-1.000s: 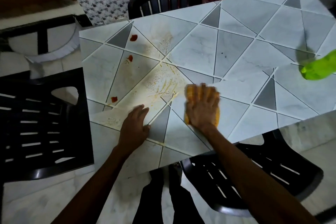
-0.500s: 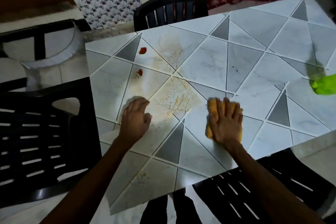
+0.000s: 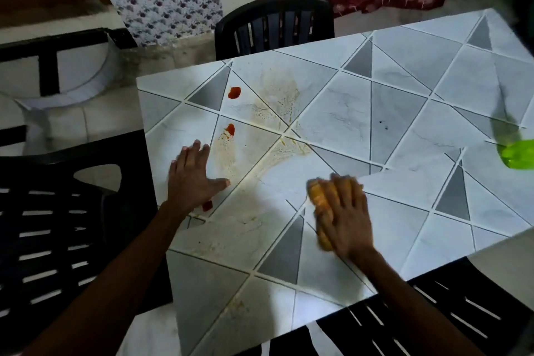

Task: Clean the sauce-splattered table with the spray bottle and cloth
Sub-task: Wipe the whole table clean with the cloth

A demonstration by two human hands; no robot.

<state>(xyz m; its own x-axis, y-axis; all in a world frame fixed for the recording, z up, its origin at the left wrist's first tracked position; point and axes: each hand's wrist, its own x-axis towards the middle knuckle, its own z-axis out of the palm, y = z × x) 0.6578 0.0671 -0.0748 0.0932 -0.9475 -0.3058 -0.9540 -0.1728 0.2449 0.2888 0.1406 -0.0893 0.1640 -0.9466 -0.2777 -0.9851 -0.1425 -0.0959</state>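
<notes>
The right hand's point(image 3: 345, 212) fingers point(image 3: 342, 186) lie straight and together, pressing an orange cloth point(image 3: 319, 205) flat on the table point(image 3: 404, 95) near its front edge. The hand is blurred. The left hand point(image 3: 190, 179) rests palm-down with fingers spread, gripping nothing. Beside it are red sauce spots point(image 3: 230, 129), one just at its wrist, and pale yellowish smears point(image 3: 277, 153) spread between the two hands. The green spray bottle point(image 3: 517, 153) stands well apart at the table's right side, cut off by the frame. Black chairs point(image 3: 274, 26) surround the table.
</notes>
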